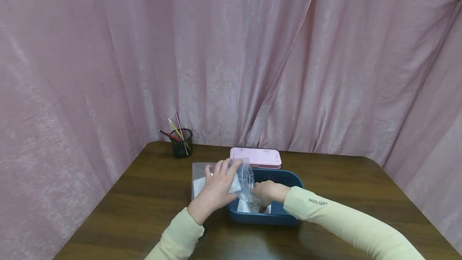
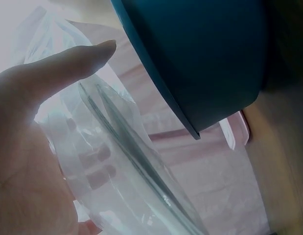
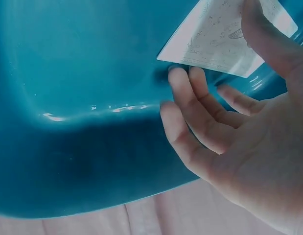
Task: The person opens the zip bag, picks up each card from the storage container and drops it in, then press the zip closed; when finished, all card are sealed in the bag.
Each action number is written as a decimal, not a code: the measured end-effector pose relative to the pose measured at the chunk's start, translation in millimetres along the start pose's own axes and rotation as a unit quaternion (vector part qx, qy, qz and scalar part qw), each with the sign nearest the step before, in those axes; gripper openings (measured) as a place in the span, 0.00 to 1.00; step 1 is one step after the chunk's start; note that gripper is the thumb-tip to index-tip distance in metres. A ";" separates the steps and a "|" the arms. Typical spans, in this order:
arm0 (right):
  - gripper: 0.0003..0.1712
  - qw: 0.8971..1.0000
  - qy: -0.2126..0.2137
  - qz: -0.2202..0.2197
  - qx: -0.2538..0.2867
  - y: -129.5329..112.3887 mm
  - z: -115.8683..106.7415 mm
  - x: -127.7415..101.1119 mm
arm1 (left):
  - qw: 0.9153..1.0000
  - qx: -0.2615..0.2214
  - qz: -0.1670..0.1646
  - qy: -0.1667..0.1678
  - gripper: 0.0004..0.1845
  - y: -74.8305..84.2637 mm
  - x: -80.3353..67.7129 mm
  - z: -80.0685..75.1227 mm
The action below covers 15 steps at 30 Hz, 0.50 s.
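Observation:
My left hand (image 1: 218,183) holds a clear plastic bag (image 1: 202,169) with flat white sheets (image 1: 197,185) inside, left of a blue bin (image 1: 265,219). In the left wrist view, the thumb (image 2: 75,61) lies against the bag near its mouth, and several fingers are hidden behind the plastic. My right hand (image 1: 268,192) reaches down into the bin. There its loosely bent fingers (image 3: 200,115) are at the edge of a white printed card (image 3: 220,39), with the thumb over the card's face. A firm pinch on it is not visible.
Behind the bin lies a pink case (image 1: 255,155). A black mesh cup (image 1: 181,147) with pencils stands at the back left of the brown wooden table (image 1: 144,200). Pink curtains (image 1: 231,59) hang close behind the table.

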State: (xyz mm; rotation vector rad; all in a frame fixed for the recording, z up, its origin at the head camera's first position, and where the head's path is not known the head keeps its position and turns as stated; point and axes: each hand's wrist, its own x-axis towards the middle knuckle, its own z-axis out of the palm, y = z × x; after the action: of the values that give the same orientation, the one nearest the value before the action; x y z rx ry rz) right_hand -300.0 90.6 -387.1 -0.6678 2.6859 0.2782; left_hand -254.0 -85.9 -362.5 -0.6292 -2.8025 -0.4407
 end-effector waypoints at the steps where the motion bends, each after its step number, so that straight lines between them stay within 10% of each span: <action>1: 0.30 1.000 -0.001 0.000 -0.004 -0.4 0.1 0.4 | 1.000 -0.001 -0.001 0.000 0.49 -0.4 0.0 0.2; 15: 0.06 0.994 0.076 -0.078 -0.002 21.0 -24.2 -11.2 | 1.000 -0.004 0.012 -0.010 0.49 -4.3 0.5 2.8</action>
State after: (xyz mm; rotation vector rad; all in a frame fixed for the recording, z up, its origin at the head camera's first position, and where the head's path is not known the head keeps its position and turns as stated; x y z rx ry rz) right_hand -308.1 106.9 -358.4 -0.9286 2.7553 0.1984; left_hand -256.8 -88.4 -366.0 -0.6716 -2.8103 -0.4434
